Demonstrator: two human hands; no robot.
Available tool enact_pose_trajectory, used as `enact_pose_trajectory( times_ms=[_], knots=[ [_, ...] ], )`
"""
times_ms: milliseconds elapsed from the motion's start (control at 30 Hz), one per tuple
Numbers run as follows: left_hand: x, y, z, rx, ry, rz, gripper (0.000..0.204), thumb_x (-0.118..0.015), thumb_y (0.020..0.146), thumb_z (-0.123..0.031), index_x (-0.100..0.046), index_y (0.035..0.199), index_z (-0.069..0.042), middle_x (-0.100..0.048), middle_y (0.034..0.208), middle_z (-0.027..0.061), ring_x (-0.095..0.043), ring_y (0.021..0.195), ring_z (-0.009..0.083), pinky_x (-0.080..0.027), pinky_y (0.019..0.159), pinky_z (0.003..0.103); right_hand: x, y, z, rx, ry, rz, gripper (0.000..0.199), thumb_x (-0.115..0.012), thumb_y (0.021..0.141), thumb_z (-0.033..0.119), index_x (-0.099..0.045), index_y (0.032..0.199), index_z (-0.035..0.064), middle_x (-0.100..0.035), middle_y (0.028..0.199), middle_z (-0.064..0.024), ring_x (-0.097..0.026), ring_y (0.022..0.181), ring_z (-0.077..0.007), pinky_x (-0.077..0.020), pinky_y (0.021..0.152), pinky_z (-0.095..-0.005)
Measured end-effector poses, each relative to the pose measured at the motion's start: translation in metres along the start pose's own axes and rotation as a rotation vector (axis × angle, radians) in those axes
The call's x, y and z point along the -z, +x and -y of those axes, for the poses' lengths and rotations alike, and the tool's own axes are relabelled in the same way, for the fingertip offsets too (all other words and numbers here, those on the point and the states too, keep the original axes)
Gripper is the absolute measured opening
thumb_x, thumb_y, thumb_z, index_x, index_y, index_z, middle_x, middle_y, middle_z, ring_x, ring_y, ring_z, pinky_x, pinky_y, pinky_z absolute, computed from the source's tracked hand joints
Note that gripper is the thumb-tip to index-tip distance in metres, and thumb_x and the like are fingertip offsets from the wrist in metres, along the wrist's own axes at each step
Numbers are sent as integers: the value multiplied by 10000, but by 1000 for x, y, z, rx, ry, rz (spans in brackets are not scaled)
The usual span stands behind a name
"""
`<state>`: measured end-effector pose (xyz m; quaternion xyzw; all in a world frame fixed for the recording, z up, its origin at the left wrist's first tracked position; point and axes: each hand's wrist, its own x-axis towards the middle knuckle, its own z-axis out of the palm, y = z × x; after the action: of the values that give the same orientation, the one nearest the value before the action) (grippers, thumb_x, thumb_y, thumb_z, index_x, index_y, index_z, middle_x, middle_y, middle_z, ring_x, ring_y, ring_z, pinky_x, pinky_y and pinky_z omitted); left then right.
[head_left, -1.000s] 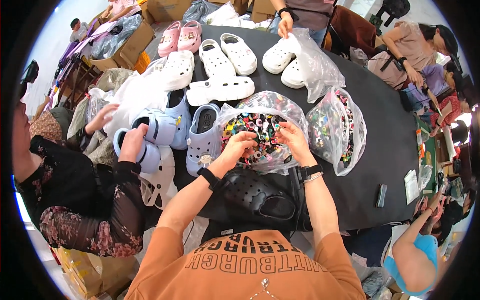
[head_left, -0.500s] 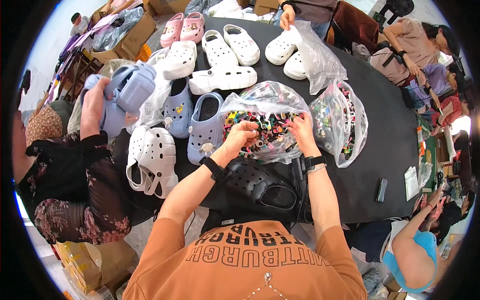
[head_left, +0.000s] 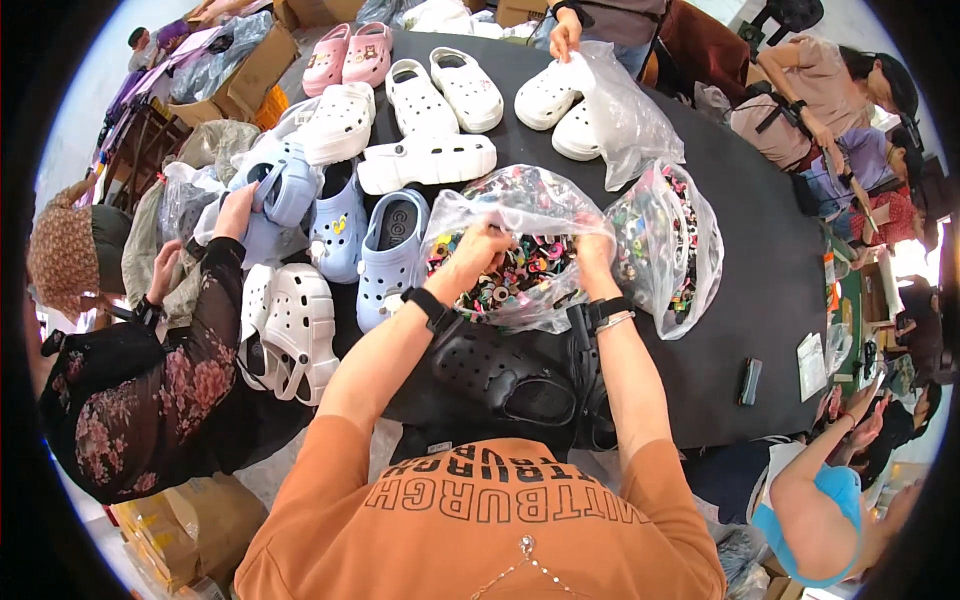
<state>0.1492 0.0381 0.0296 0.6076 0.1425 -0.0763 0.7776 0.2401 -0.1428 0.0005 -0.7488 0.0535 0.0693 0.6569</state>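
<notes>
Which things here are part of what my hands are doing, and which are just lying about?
In use: left hand and right hand, both in the clear bag of colourful charms; black clogs just below.

Lying about: second charm bag, pale blue clogs, white clogs, pink clogs, small black object.

A clear plastic bag [head_left: 520,250] sits on the dark counter [head_left: 760,270], its mouth pulled open toward the person and its thin film crumpled and glossy. It is packed with small shoe charms [head_left: 525,275] — a jumbled heap of pink, yellow, green, black and white pieces, too small to tell apart singly. The bag lies just beyond a black clog [head_left: 505,375] — perforated on top, lying at the counter's near edge, toe pointing left.
</notes>
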Motion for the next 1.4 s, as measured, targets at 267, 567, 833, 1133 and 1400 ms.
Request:
enact_pose_trajectory(
  times_ms=[267, 567, 833, 1133, 1400],
  knots=[
    [1, 41, -37, -35, 69, 91, 533, -512, 793, -38, -285, 1276, -31, -561, 837, 71, -440, 531, 65, -347, 432, 201, 12, 38, -35, -5, -96, 149, 366, -456, 757, 90, -554, 1105, 32, -557, 1106, -134, -509, 1029, -236, -363, 893, -309],
    [3, 57, -51, -25, 73, 34, 196, -535, 791, -76, -537, 933, 61, -547, 714, 65, -427, 523, 81, -334, 434, 215, -29, 15, 15, 130, -942, 226, 506, -541, 702, 85, -415, 1188, 21, -474, 1145, -244, -439, 1087, -374, -344, 919, -425],
    [13, 58, -44, -65, 134, 4, 149, -549, 771, -67, -538, 855, 56, -532, 642, 46, -446, 505, 78, -324, 426, 212, -52, -22, 6, 530, -904, 287, 391, -516, 685, 67, -543, 1074, 61, -534, 1031, -148, -507, 941, -342, -414, 826, -407],
    [26, 50, -50, -74, 121, 40, 232, -524, 772, -51, -507, 993, 17, -541, 718, 35, -434, 509, 68, -329, 431, 206, -44, 18, 3, 248, -257, 252, 377, -432, 695, 95, -555, 1035, -13, -573, 1022, -213, -522, 1009, -323, -376, 885, -358],
    [34, 54, -46, -15, 170, 32, 348, -510, 776, -41, -455, 1116, 6, -566, 842, 69, -452, 546, 79, -352, 458, 211, -30, 56, -14, 123, -692, 213, 654, -404, 820, 476, -281, 1328, 84, -258, 1367, -185, -265, 1254, -337, -226, 1024, -389]
  ],
)
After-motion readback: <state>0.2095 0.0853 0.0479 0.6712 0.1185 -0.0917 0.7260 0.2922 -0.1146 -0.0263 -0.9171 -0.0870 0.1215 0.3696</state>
